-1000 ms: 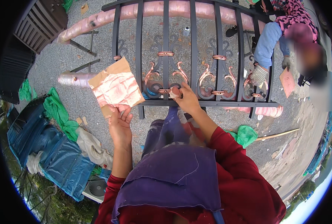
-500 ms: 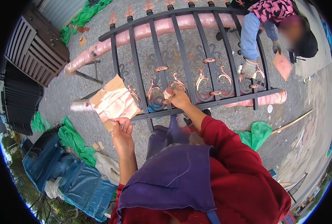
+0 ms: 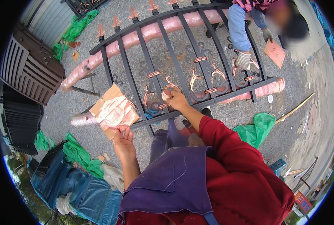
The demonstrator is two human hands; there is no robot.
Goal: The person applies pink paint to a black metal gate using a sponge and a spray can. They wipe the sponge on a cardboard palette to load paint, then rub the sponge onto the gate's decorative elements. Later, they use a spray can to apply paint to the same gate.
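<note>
My left hand (image 3: 124, 144) grips the lower edge of a piece of brown cardboard (image 3: 116, 107) smeared with wet-looking pink-copper paint. It is held beside the lower left end of a black metal fence panel (image 3: 169, 48). My right hand (image 3: 177, 100) pinches a small paint-stained wad (image 3: 166, 94), perhaps sponge or cloth. The wad is at the scrollwork between two bars, just above a copper-coloured collar (image 3: 164, 106); whether it touches the metal is unclear. Other scrolls (image 3: 193, 79) and the spear tips (image 3: 134, 13) show copper colour.
Pink-wrapped supports (image 3: 152, 32) lie under the panel. Across it, a co-worker's gloved hand (image 3: 243, 60) is at the right scrollwork, the other holding painted cardboard (image 3: 275, 53). Brown slatted panels (image 3: 35, 63) stand left. Green sheeting (image 3: 255, 131) and a stick (image 3: 296, 108) lie on the ground.
The view has turned slightly, so the fence appears farther left. My right hand with the wad has shifted slightly along the scrollwork. My left hand still holds the cardboard.
</note>
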